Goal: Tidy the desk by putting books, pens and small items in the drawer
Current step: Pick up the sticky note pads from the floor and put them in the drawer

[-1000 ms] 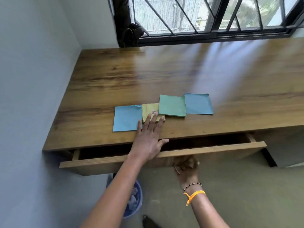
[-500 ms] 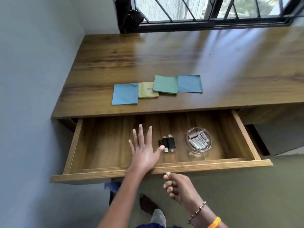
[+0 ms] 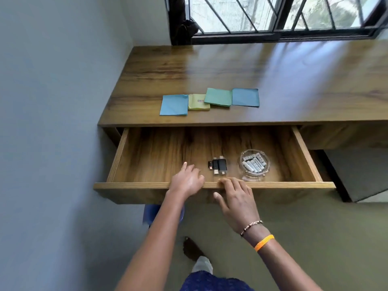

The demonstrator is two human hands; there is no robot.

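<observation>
1. Since half a second ago, the right hand (image 3: 236, 196) has come up from below the drawer front to its top edge, and the left hand (image 3: 187, 181) has drawn back from the drawer floor to that same edge.
2. Left hand: it lies over the front rim of the drawer (image 3: 147, 185) with fingers relaxed and reaching slightly inside, holding nothing.
3. Right hand: its fingertips rest curled on the rim just right of the left hand, thumb hanging down against the front panel; a beaded bracelet (image 3: 251, 227) and an orange band (image 3: 264, 242) circle the wrist.
4. Drawer: it stands pulled well out from under the counter (image 3: 252, 66).
5. Inside, near the front, a small cluster of black USB sticks (image 3: 218, 165) lies just beyond the hands, and to its right a clear glass ashtray (image 3: 254, 163) holds several grey batteries (image 3: 253, 162).
6. On the counter, near its front edge, four square paper pads sit in a row: a blue pad (image 3: 174, 105) at left, a yellow pad (image 3: 198, 101) touching it, a green pad (image 3: 218, 97) overlapping the yellow one, and another blue pad (image 3: 245, 97) at right.
7. Behind the counter a black-framed window (image 3: 273, 35) with diagonal bars fills the far wall.
</observation>
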